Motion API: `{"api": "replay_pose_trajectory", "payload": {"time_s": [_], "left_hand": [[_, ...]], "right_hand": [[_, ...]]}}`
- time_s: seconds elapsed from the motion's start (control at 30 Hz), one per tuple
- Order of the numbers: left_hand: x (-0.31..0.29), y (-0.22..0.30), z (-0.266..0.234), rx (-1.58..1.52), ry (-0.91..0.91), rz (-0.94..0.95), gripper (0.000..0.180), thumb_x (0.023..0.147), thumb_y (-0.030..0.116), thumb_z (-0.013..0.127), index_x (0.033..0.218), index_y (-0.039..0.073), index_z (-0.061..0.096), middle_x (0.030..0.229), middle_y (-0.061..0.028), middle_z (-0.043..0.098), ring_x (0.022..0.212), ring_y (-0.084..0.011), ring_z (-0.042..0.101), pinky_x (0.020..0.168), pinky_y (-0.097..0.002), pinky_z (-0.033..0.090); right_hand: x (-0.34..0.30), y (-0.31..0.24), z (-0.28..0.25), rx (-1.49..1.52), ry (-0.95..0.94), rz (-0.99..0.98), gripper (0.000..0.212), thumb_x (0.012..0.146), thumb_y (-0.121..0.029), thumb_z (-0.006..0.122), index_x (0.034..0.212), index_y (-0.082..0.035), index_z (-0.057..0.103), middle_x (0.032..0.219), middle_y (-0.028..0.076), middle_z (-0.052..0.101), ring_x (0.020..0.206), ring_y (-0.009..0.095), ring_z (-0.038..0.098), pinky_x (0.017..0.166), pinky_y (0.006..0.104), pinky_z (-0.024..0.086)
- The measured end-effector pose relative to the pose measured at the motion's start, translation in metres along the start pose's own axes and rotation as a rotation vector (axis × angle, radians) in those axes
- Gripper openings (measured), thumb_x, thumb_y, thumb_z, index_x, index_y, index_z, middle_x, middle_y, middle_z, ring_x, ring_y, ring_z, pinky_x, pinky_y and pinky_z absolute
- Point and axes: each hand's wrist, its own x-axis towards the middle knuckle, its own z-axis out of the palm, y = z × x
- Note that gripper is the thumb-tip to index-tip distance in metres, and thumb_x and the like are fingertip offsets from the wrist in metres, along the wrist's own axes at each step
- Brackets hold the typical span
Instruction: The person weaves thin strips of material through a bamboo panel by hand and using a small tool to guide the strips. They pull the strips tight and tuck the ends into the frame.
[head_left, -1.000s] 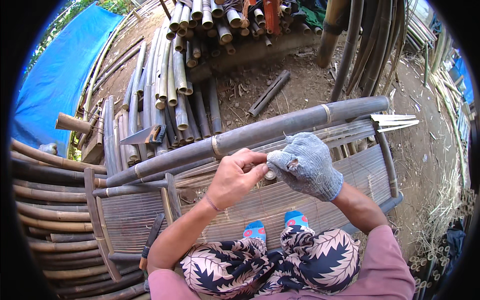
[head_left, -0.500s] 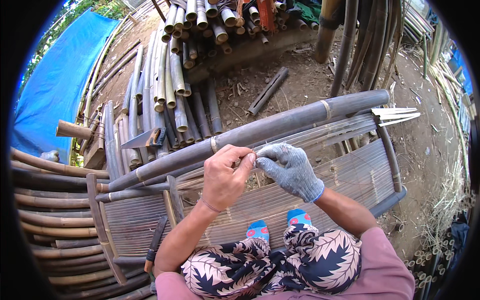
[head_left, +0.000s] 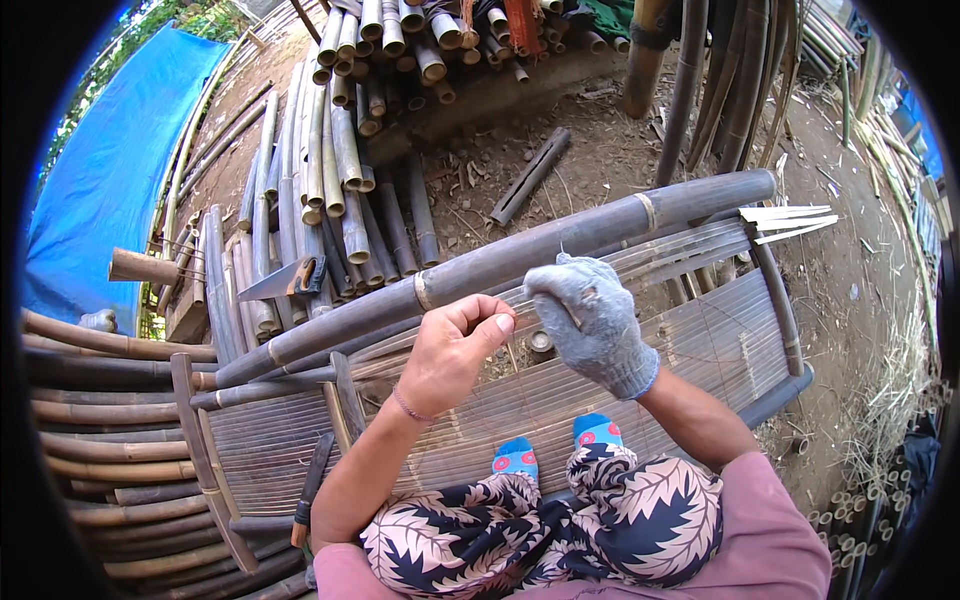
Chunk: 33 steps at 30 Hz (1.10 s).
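Note:
My bare left hand [head_left: 450, 350] is closed in a pinch, thumb against forefinger, over the slatted bamboo panel [head_left: 690, 350]. Whatever lies in the pinch is too thin to make out. Beside it, to the right, my right hand [head_left: 590, 325] wears a grey knit glove and is curled closed; its contents are hidden by the fingers. Just beyond both hands runs a thick dark bamboo pole [head_left: 540, 248], forming the far rail of the frame. Long pale bamboo strips [head_left: 690, 252] lie along that rail, their split ends [head_left: 790, 220] sticking out at the right.
A long blade with a wooden handle [head_left: 301, 525] rests by my left forearm. Farther left, a handsaw [head_left: 285, 280] lies against stacked bamboo poles [head_left: 345, 150]. Curved bamboo lengths [head_left: 120, 430] fill the left side. A split bamboo piece [head_left: 532, 175] lies on the dirt.
My gloved right hand has drawn apart from my left, moving slightly right and up, and its fingers have curled in. My left hand keeps its pinch and has barely moved.

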Motion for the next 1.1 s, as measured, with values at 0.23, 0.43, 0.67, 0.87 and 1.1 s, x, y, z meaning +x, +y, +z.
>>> {"api": "replay_pose_trajectory", "payload": {"time_s": [0.23, 0.43, 0.67, 0.87, 1.1], "left_hand": [[0.0, -0.001, 0.006, -0.157, 0.072, -0.076, 0.018, 0.092, 0.019, 0.066, 0.095, 0.001, 0.065, 0.077, 0.0028, 0.059, 0.056, 0.0012, 0.04, 0.045, -0.0155, 0.026], [0.002, -0.01, -0.018, 0.285, 0.153, -0.039, 0.017, 0.091, 0.015, 0.067, 0.098, -0.001, 0.066, 0.076, 0.0022, 0.059, 0.055, 0.0013, 0.04, 0.044, -0.0163, 0.028], [0.0, -0.011, -0.005, -0.533, -0.018, -0.289, 0.018, 0.092, 0.008, 0.062, 0.106, -0.002, 0.065, 0.08, 0.0009, 0.06, 0.052, -0.0001, 0.036, 0.045, -0.0158, 0.029], [0.009, -0.008, 0.005, 0.117, 0.118, 0.136, 0.025, 0.092, 0.019, 0.067, 0.101, -0.003, 0.069, 0.083, 0.0021, 0.064, 0.07, -0.0014, 0.05, 0.062, -0.0161, 0.04], [0.009, -0.015, 0.005, 0.17, 0.249, 0.16, 0.017, 0.089, 0.01, 0.07, 0.1, -0.003, 0.069, 0.082, 0.0017, 0.065, 0.072, -0.0024, 0.054, 0.063, -0.0171, 0.044]], "right_hand": [[0.002, -0.01, -0.004, -0.053, -0.062, -0.108, 0.028, 0.077, -0.017, 0.074, 0.103, -0.015, 0.064, 0.089, 0.002, 0.066, 0.085, 0.022, 0.065, 0.1, 0.0461, 0.044], [0.012, 0.008, -0.015, -0.249, 0.063, -0.117, 0.013, 0.077, -0.017, 0.073, 0.085, -0.018, 0.064, 0.076, -0.001, 0.06, 0.075, 0.02, 0.061, 0.099, 0.0449, 0.043], [0.019, 0.0, -0.026, -0.112, -0.131, -0.231, 0.019, 0.072, -0.013, 0.075, 0.087, -0.019, 0.065, 0.077, -0.001, 0.063, 0.076, 0.021, 0.062, 0.1, 0.0489, 0.043], [0.028, 0.004, -0.008, 0.458, -0.107, 0.355, 0.019, 0.086, -0.016, 0.068, 0.102, -0.006, 0.066, 0.093, 0.01, 0.069, 0.086, 0.026, 0.066, 0.083, 0.0361, 0.052], [0.001, 0.003, 0.013, 0.348, -0.152, 0.408, 0.023, 0.085, -0.022, 0.069, 0.097, -0.002, 0.068, 0.082, 0.012, 0.067, 0.075, 0.023, 0.064, 0.067, 0.0342, 0.05]]}}
